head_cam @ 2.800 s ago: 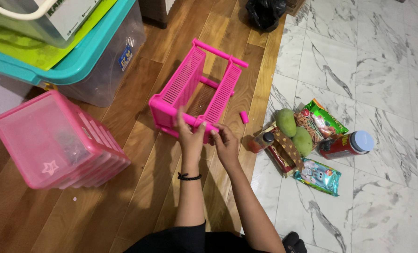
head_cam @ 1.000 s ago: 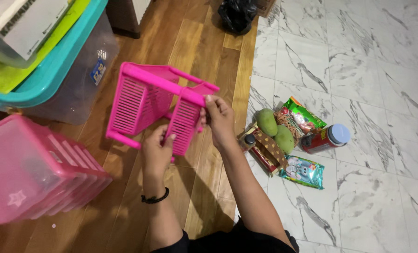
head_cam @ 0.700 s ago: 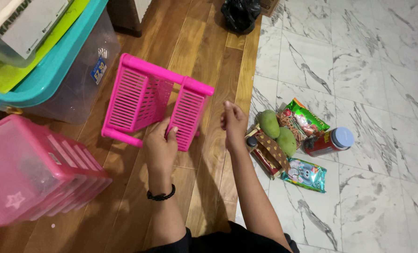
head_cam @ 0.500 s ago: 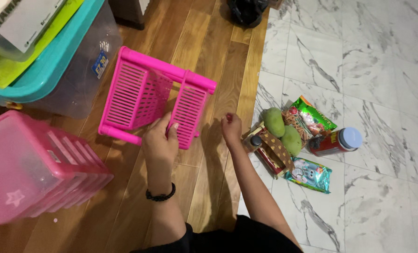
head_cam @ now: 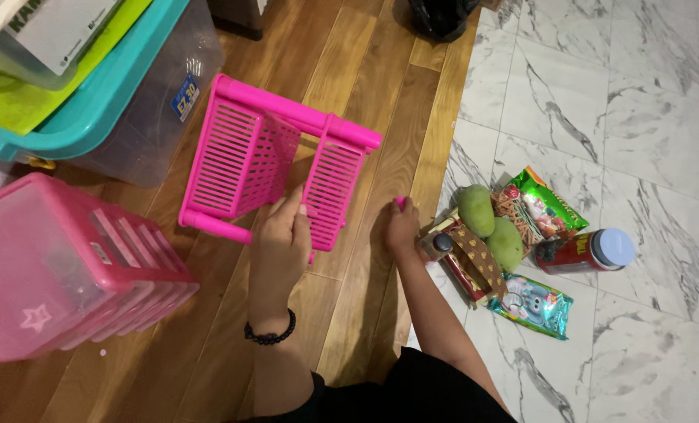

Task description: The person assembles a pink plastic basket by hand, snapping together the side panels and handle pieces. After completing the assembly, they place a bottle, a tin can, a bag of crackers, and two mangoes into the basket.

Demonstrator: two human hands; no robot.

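Two hands engaged: my left hand (head_cam: 280, 243) grasps bright pink slatted plastic rack (head_cam: 275, 160); my right hand (head_cam: 402, 227), rightward, pinches small pink plastic peg (head_cam: 400, 202).

Pink slatted plastic rack (head_cam: 271, 168): you hold it tilted over wood floor. Small pink peg (head_cam: 400, 203): under your fingertips.

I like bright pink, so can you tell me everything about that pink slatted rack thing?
The pink slatted rack looks like glossy plastic: two slotted panels joined by round bars, one thick bar along the top. It stands tilted on the wooden floor beside clear storage bins. The left hand grips its lower edge.
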